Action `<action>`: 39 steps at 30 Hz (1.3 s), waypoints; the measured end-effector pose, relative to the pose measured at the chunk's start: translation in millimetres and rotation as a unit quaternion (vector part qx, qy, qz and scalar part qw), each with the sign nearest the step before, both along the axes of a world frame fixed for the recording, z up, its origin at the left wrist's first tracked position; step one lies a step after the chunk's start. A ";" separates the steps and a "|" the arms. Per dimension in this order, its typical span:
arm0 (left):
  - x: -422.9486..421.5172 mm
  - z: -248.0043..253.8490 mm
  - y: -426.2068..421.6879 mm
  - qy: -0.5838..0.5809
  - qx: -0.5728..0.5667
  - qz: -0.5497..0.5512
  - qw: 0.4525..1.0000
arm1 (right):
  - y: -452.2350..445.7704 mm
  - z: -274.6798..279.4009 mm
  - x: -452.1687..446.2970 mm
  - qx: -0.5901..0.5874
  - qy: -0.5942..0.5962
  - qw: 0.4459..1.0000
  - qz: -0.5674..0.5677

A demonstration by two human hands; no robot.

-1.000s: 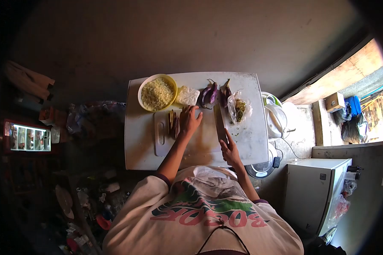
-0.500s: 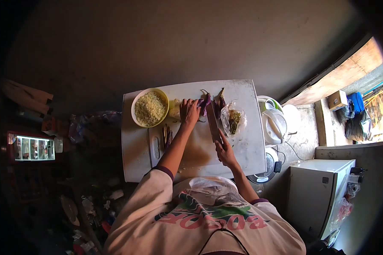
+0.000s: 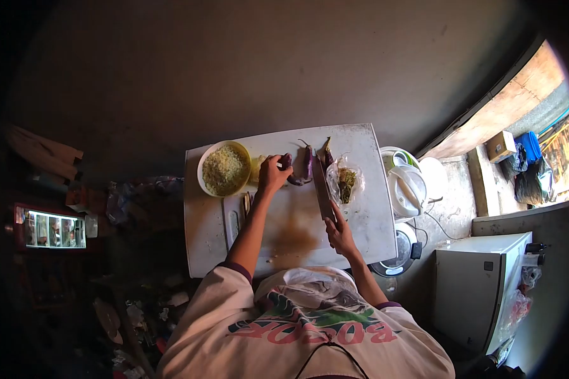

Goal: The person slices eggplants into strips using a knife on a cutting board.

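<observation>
My left hand (image 3: 273,175) pinches a short purple piece of eggplant (image 3: 287,160) above the white table. In my right hand (image 3: 340,235) is a knife with a long, broad blade (image 3: 323,191), its tip pointing away from me. A curved purple eggplant (image 3: 308,163) lies between my two hands, stem away from me. Beyond the blade lies another eggplant (image 3: 328,153), partly hidden. Long cut strips (image 3: 246,203) rest beside my left forearm, near the slotted end of a white cutting board (image 3: 232,222).
A yellowish bowl (image 3: 247,174) of pale shredded food stands at the table's far left. A clear plastic bag (image 3: 359,181) with greenish-brown contents lies right of the knife. White appliances (image 3: 406,189) stand off the table's right edge, and a white fridge (image 3: 468,294) farther right.
My left hand has lifted slightly left with the eggplant piece, away from the other eggplant. The knife in my right hand has shifted right and toward me.
</observation>
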State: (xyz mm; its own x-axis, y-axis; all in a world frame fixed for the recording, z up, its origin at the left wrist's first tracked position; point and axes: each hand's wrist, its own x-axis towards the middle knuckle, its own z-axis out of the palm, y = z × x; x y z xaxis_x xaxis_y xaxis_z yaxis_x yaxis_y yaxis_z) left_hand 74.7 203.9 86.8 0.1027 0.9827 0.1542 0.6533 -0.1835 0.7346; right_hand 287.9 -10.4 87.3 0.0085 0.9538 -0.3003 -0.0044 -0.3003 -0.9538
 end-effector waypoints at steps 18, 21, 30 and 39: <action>-52.5 -45.6 -165.5 -0.163 -0.049 0.000 0.985 | -77.0 16.3 6.5 0.152 -0.212 0.960 0.101; -46.4 -38.3 -174.6 -0.144 -0.081 -0.015 0.986 | -84.9 17.8 12.0 0.148 -0.261 0.948 0.109; -27.8 -34.3 -188.4 -0.167 -0.018 -0.006 0.986 | -104.6 37.7 7.1 0.062 -0.377 0.908 0.172; -10.8 5.4 -189.2 -0.043 -0.036 -0.060 0.997 | -105.1 26.6 5.8 0.028 -0.410 0.893 0.185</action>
